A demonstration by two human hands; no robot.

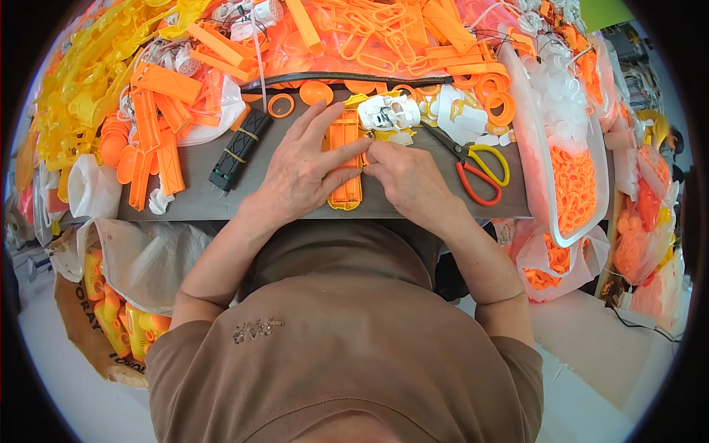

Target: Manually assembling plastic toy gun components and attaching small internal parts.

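While both hands press on it, an orange plastic panel (345,164) lies flat on a grey table (199,196), long side running away from the person, close to the table's near edge. It looks like a thin, ribbed, moulded shell: probably light, stiff rather than soft, smooth enough to slide on the tabletop, and likely to snap at its thin ribs if bent. The long side edges seem the safest place to take hold, with fingers spread to keep it from twisting.

The left hand (303,173) lies palm down over the panel's left side, fingers spread and reaching across its top; it pins the panel rather than closing around it. The right hand (406,177) sits at the panel's right edge, fingertips curled and pinched together against that edge; whether they grip a small piece cannot be made out. Both forearms come up from the bottom of the view, elbows bent and wide, wrists angled inward so the hands meet over the panel.

Just beyond the panel sits a small white part (389,112) on yellow pieces. Right of the panel lie scissors (473,164) with red and yellow handles. Left of it rests a black block (240,148). Farther right stands a clear tray (543,192) holding orange chain links. Behind everything rise heaps of orange parts (384,37).
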